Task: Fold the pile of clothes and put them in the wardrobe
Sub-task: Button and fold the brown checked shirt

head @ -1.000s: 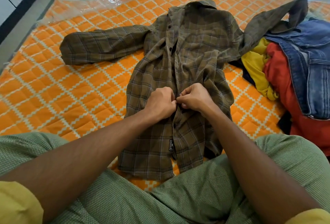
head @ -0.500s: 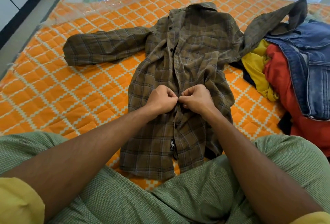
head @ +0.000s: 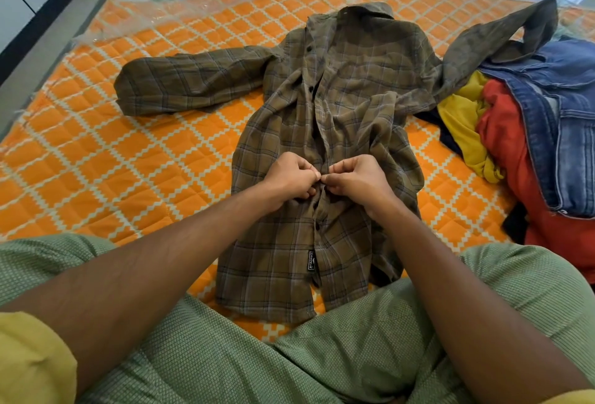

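Plaid shirt (head: 354, 81), CAMPEUR tag (head: 311, 261), left hand (head: 289, 176) and right hand (head: 359, 179) fingers (head: 336, 167) pinching its front

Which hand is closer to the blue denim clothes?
Right. The right hand pinches the plaid shirt on the side facing the blue denim; the left hand pinches beside it, farther away.

Matt woven cloth shirt (head: 325, 133); quilted fabric mattress (head: 96, 152).
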